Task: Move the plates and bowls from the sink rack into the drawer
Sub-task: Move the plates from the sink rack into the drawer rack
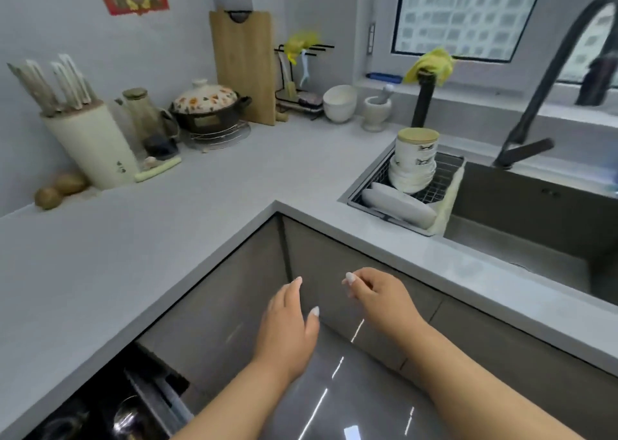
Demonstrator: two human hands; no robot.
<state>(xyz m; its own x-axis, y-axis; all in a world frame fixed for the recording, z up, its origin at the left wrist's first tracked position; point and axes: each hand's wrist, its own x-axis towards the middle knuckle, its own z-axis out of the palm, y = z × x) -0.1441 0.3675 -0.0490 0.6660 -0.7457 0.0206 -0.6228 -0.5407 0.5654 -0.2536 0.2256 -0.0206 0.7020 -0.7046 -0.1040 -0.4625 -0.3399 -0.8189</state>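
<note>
A wire sink rack [444,179] sits at the left end of the sink. In it stands a stack of white bowls [413,169] with a lidded jar on top, and white plates [398,205] lean at the front. A drawer [147,396] stands open at the bottom left, with dark metal ware inside. My left hand [289,326] hangs in front of the corner cabinet with relaxed fingers, holding nothing. My right hand [378,294] is beside it, fingers loosely curled, also empty. Both hands are well below and left of the rack.
The grey L-shaped counter [167,225] carries a knife block [90,145], a clay pot [209,107], a cutting board [245,65], a white bowl [339,102] and a mortar [376,110]. A black faucet [548,82] arches over the sink [535,225].
</note>
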